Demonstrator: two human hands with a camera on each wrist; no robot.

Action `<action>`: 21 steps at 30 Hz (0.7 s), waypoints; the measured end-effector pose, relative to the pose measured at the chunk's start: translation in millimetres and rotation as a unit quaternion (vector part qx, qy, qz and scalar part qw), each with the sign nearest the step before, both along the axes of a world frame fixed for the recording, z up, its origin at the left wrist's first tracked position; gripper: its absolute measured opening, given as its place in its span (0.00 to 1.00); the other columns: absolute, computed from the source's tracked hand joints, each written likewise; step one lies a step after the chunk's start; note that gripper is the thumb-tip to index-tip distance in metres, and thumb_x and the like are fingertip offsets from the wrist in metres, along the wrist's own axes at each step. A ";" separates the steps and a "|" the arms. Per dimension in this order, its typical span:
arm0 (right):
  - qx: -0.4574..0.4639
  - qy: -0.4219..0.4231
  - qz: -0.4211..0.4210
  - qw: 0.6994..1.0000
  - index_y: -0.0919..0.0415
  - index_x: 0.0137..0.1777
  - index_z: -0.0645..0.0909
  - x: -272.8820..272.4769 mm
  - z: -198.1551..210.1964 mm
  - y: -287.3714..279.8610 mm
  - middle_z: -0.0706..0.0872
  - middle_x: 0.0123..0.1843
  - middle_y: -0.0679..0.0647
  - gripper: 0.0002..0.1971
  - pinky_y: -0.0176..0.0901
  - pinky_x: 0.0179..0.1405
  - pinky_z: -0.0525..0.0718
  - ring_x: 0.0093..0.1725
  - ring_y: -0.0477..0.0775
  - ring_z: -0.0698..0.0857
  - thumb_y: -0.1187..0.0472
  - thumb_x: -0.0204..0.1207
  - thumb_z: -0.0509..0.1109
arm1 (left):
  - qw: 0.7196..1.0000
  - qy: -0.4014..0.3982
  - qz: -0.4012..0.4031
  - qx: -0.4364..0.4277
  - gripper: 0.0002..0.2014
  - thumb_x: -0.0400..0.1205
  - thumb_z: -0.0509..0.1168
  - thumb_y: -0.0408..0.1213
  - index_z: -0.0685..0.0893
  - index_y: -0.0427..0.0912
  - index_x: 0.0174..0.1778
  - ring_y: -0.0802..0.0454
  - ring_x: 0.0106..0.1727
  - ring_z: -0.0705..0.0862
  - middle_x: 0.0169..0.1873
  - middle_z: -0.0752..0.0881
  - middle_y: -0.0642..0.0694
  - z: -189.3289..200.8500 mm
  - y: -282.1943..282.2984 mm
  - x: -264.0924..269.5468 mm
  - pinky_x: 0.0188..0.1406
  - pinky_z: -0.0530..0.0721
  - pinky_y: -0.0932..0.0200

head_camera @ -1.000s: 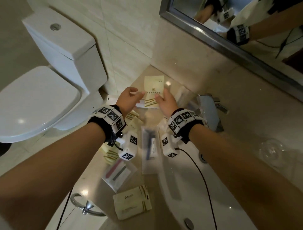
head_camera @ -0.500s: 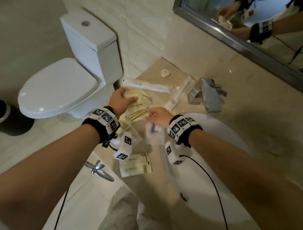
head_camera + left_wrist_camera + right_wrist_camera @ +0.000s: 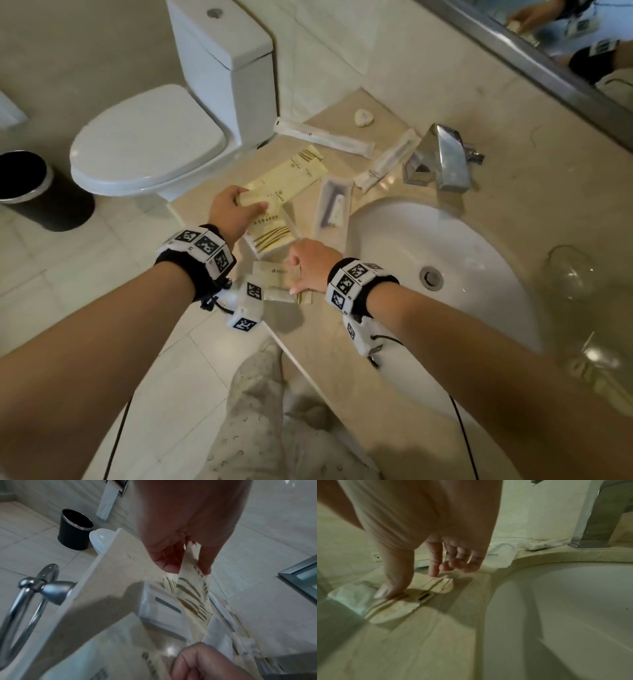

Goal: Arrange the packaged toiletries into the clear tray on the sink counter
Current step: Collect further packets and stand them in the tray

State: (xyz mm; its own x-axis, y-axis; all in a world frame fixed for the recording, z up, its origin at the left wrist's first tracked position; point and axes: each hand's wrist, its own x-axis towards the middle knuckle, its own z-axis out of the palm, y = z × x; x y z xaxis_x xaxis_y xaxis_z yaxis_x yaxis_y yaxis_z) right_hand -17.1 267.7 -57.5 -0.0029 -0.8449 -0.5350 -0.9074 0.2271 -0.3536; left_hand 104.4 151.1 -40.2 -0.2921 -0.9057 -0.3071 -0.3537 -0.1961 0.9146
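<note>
1. Left hand (image 3: 228, 214) pinches a long cream packet (image 3: 287, 176) at frame centre, above the clear tray (image 3: 274, 236) on the bench (image 3: 342, 359)
2. Right hand (image 3: 313, 265), fingers spread, presses a small cream sachet (image 3: 406, 600) just below the tray

packet (image 3: 281, 286) partly hidden under right hand (image 3: 313, 263)

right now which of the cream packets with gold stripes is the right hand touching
The small cream gold-striped packet nearest the counter's front edge, under the right hand. The longer cream packets lie farther back, where the left hand holds one.
</note>
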 end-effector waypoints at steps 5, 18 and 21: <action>-0.007 0.081 0.026 0.996 0.54 0.38 0.68 -4.2 0.4 1.5 0.80 0.50 0.54 0.14 0.51 0.58 0.80 0.57 0.57 0.80 0.54 0.73 0.72 | 1.000 0.014 0.001 0.009 0.11 0.75 0.71 0.31 0.75 0.50 0.37 0.60 0.35 0.82 0.36 0.82 0.54 2.2 7.3 1.6 0.32 0.80 0.67; -0.007 0.084 0.011 0.996 0.63 0.64 0.73 8.5 -5.2 0.3 0.77 0.63 0.58 0.34 0.54 0.64 0.78 0.62 0.59 0.77 0.41 0.66 0.75 | 1.000 -0.006 -0.020 -0.001 0.10 0.75 0.71 0.32 0.77 0.41 0.47 0.51 0.40 0.84 0.45 0.84 0.45 12.3 1.0 -19.6 0.47 0.83 0.54; 0.025 0.069 0.035 0.997 0.62 0.59 0.76 8.1 -3.4 -6.4 0.82 0.57 0.56 0.23 0.48 0.54 0.80 0.57 0.58 0.81 0.49 0.71 0.74 | 1.000 -0.016 -0.024 -0.004 0.11 0.75 0.71 0.32 0.77 0.40 0.49 0.47 0.44 0.84 0.46 0.84 0.43 10.9 -4.7 -19.6 0.49 0.84 0.52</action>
